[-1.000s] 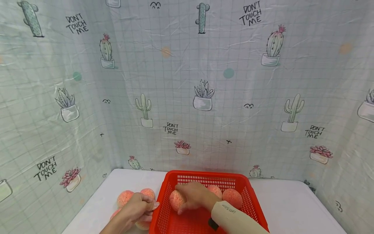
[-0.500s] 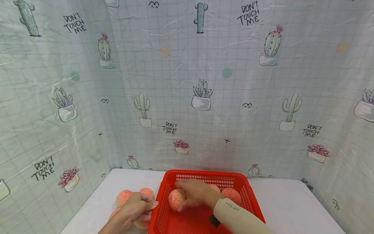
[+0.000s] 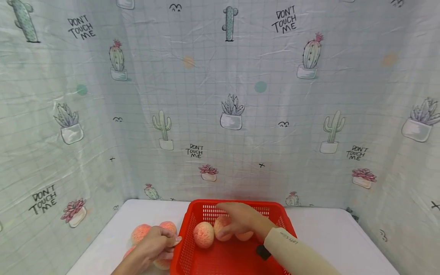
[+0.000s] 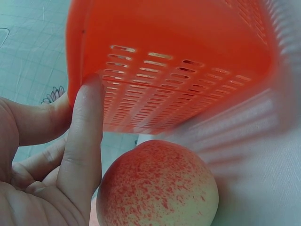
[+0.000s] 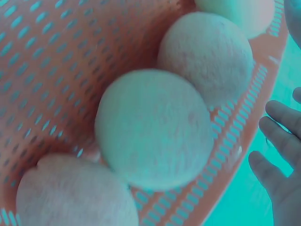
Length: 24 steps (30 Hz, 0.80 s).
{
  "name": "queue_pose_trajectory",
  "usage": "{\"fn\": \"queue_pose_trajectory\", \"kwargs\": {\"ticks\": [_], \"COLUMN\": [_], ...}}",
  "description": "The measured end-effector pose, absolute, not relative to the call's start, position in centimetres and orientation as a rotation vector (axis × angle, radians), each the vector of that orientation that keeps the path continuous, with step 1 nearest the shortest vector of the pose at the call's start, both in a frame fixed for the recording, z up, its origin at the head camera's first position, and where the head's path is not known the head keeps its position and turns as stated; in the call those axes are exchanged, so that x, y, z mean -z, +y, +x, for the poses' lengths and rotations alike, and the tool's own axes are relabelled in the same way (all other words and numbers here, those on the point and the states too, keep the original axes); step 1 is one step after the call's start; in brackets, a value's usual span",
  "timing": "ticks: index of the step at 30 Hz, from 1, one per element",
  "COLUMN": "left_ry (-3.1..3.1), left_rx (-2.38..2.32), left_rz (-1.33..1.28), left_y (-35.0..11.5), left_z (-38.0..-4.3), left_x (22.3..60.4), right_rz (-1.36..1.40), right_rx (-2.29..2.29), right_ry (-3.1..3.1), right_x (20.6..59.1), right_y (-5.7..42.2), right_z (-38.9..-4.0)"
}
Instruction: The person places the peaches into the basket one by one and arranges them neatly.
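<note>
A pale gridded sheet (image 3: 261,130), printed with potted cacti, succulents and the words "DON'T TOUCH ME", hangs at the left side, across the back and down the right; at the left of the white table (image 3: 326,233) lie four red-speckled table peaches (image 3: 140,233), grouped around and partly behind the left hand (image 3: 154,244); one of them, seen close from the left wrist, sits just beside the basket's outer wall, under the hand.

The left hand pinches the left rim of the red plastic basket (image 3: 223,261) between thumb and fingers, closed tight on that edge with nothing else in its hold; the basket has slotted walls and stands upright on the table.

Inside it the right wrist view shows four peaches in a row, close together; from the head, the leftmost basket peach (image 3: 203,235) is in full view, the second peach (image 3: 223,229) is partly covered by the right hand (image 3: 237,219), and the third peach (image 3: 245,236) shows only its lower part.

The right hand reaches over them, fingers extended and spread, holding nothing and clear of the peaches in its wrist view; a beige sleeve (image 3: 297,254) with dark lettering covers the forearm, and a small black object (image 3: 263,252) sits at the wrist.
</note>
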<state>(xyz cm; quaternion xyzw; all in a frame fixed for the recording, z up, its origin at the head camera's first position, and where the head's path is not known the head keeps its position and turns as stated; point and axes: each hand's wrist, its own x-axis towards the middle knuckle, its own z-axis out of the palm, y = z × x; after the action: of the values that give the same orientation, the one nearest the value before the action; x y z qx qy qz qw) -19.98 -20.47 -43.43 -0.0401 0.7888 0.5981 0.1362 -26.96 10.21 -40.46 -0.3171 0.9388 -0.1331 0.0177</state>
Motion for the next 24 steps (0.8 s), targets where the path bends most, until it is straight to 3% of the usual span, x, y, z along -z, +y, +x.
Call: {"fn": "queue_pose_trajectory", "kwargs": {"ticks": [24], "left_ry": [2.216], "left_rx": [-1.767], "left_rz": [-0.058], "left_y": [-20.6], "left_z": [-20.2], "left_x": [43.5], "right_rz": [-0.798], "right_rx": [0.790], "right_ry": [2.905], "right_x": [38.5], "right_y": [22.0], "right_z": [-24.4]}}
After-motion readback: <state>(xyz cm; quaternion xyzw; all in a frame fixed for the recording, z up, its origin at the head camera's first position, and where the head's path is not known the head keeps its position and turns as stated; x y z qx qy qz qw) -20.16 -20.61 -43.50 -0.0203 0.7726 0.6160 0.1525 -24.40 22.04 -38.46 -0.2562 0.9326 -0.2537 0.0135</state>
